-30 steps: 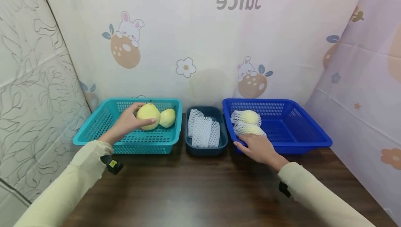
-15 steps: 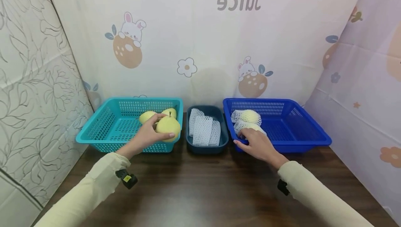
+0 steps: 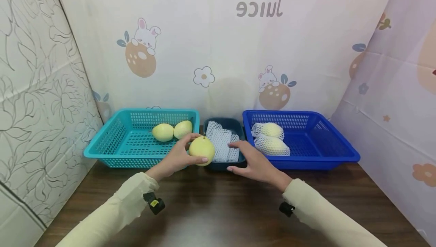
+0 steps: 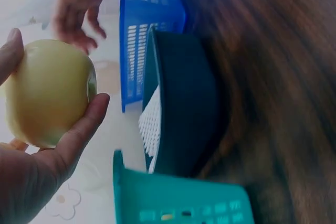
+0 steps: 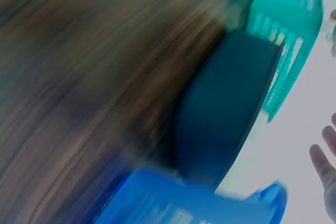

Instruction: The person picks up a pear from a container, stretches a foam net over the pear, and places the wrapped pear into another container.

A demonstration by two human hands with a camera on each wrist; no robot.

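In the head view my left hand point(image 3: 177, 159) grips a yellow pear point(image 3: 201, 150) between thumb and fingers, stem up, in front of the small dark teal bin point(image 3: 225, 165). The left wrist view shows this pear point(image 4: 50, 93) close up, thumb along one side. My right hand point(image 3: 257, 163) hangs over the bin's right front side with thumb and fingers spread and nothing between them. White foam net sleeves point(image 3: 221, 143) lie in the bin, partly hidden by the pear and hands. Two bare pears point(image 3: 163, 132) lie in the turquoise basket point(image 3: 116, 152) on the left.
On the right stands a blue basket point(image 3: 320, 159) with two net-wrapped pears point(image 3: 272, 145) at its left side. Both baskets and the bin sit in a row at the back of the dark wooden table point(image 3: 221, 209), against a printed curtain point(image 3: 173, 42).
My left hand has carried the pear rightward out of the turquoise basket to the bin. My right hand has left the blue basket's edge and moved left, fingers spreading.
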